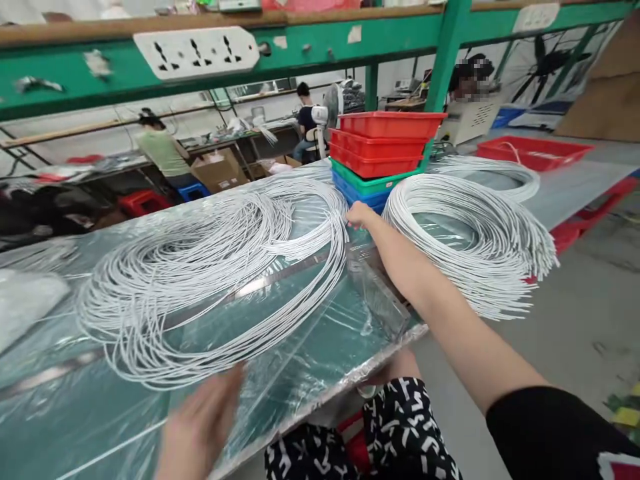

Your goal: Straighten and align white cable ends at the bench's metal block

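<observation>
My right hand [362, 215] reaches far across the table, its fingers closed at the edge of a loop of thin white cables [305, 310]; the fingertips are partly hidden. My left hand [203, 420] is low at the near side, just below the front curve of that loop. Motion smears its fingers, so their pose is unclear. A larger heap of coiled white cables [165, 267] lies on the left behind the loop. Right of my forearm, another thick coil of white cables [450, 207] has its cut ends fanned toward the table's front edge.
Stacked red, green and blue trays [385, 147] stand behind my right hand. A clear plastic block [380, 293] sits by my forearm. The table [320, 373] has a plastic cover. A green beam with a power strip [197, 52] crosses above. Other people work farther back.
</observation>
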`<state>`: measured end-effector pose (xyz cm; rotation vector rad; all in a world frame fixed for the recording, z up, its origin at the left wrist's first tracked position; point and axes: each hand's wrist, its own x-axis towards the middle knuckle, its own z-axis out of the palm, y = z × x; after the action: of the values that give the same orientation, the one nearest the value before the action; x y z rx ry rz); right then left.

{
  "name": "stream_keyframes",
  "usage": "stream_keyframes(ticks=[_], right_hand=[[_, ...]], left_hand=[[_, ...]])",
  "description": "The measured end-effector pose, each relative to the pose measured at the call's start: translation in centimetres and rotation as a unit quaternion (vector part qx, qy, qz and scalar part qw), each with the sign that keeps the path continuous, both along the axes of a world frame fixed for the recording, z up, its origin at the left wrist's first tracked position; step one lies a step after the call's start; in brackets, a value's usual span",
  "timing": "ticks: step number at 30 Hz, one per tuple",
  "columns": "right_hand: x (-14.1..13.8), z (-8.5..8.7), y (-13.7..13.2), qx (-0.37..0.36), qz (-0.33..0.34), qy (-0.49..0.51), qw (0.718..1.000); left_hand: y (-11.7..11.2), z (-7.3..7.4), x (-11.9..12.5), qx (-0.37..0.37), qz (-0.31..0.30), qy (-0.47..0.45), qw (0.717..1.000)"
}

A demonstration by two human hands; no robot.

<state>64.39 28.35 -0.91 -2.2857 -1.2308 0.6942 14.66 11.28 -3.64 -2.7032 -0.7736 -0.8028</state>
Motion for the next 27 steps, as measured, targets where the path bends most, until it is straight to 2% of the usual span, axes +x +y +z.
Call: stream_keyframes(ticks=[2,4,6,8,13,20,27], right_hand=[[-0.2,-0.1,0.4,-0.005,-0.003,0.003,1.000],[-0.2,-0.2,0.5,-0.010,-0.004,0.004,1.000],[-0.1,-0.2,0.5,-0.012,-0.002,0.010,1.000],[0.0,-0.1,0.6,-0.012,-0.002,0.018,1.000],[0.0,0.4,0.9,-0.016,0.007,0.024,1.000],[0.2,0.5,1.0,-0.019,0.031,0.032,0.999],[0.1,0.7,0.8,-0.021,0.041,0.037,0.998]], left_hand=[[0.5,-0.2,7.6,-0.025,-0.051,0.018,0.998],[1.2,-0.3,13.8,-0.045,-0.087,0.049,0.994],[2.0,-0.3,18.0,-0.049,-0.087,0.072,0.992],[2.6,-0.2,20.5,-0.051,-0.075,0.068,0.994],[2.9,0.5,22.2,-0.058,-0.091,0.022,0.994],[1.9,0.9,23.9,-0.017,-0.138,0.005,0.990],[1.5,1.7,24.4,-0.001,-0.145,0.022,0.989]])
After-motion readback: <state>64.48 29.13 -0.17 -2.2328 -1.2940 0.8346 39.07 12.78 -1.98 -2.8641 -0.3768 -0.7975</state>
